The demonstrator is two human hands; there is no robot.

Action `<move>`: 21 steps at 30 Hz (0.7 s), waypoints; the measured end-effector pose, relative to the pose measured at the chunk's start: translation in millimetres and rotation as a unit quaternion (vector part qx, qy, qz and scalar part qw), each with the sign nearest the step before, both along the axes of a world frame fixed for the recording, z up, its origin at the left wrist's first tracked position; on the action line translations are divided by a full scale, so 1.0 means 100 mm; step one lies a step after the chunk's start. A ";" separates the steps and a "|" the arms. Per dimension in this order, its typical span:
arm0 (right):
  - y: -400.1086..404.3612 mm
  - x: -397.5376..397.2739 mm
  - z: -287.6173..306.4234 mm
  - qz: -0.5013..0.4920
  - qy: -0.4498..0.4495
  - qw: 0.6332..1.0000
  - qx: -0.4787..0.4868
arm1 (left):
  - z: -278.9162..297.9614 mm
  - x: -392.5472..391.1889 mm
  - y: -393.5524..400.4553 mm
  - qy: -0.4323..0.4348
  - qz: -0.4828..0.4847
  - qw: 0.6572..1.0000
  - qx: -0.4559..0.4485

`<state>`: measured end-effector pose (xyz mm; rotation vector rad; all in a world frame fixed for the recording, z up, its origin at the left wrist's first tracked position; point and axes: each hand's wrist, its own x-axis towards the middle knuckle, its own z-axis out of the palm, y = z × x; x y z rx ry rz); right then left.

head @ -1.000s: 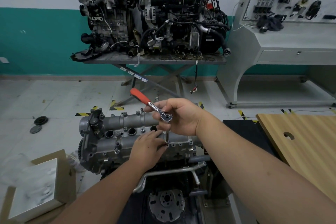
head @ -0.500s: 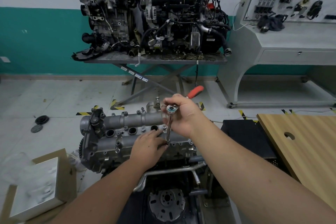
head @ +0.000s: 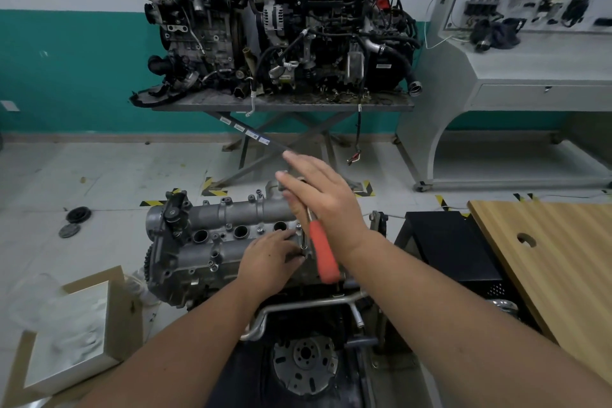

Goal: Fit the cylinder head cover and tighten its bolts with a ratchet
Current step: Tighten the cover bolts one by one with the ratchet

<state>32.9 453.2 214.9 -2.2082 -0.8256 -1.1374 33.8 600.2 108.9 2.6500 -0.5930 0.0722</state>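
Step in hand, as judged: tightening one bolt on the cylinder head cover, which already sits on the engine, with several bolt heads standing along its far edge and near edge.

Your right hand lies over the top of the ratchet, fingers straight and spread toward the far edge of the cover; nothing is curled round the tool that you can see. The palm appears to press on the ratchet head. The orange handle points back toward you and hangs past the near edge of the cover.

Your left hand rests on the cover near its right end, fingers curled at the base of the extension shaft, apparently pinching it to steady the socket on the bolt.

Next move, a judgement only: take the orange handle in a firm grip and swing it, keeping the shaft upright so the socket does not ride off the bolt. Keep the left fingers out of the handle's arc.

Hard to make out:
- The bolt and socket are hidden under the left fingers and the shaft.
- The ratchet head is covered by the right palm; contact is inferred.
- The right fingertips are blurred.
- The right end of the cover is behind both hands, so bolts there cannot be counted.
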 end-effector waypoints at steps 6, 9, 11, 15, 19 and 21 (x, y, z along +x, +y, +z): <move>0.04 -0.09 0.29 -0.094 0.044 0.970 -0.220 | 0.03 0.00 -0.01 0.041 -0.015 0.999 -0.023; 0.11 -0.17 0.43 -0.142 0.146 0.940 -0.273 | 0.17 0.02 0.05 0.106 -0.022 0.994 -0.001; 0.15 -0.19 0.49 -0.150 0.193 0.924 -0.295 | 0.29 -0.01 0.12 0.146 -0.012 0.987 -0.071; 0.16 -0.16 0.62 -0.136 0.250 0.906 -0.313 | 0.55 -0.12 0.24 0.181 0.060 0.941 -0.281; 0.19 -0.05 0.67 -0.151 0.336 0.887 -0.279 | 0.84 -0.25 0.20 0.156 0.131 0.874 -0.440; 0.19 0.02 0.67 -0.136 0.423 0.880 -0.166 | 1.04 -0.29 0.02 0.187 0.160 0.821 -0.515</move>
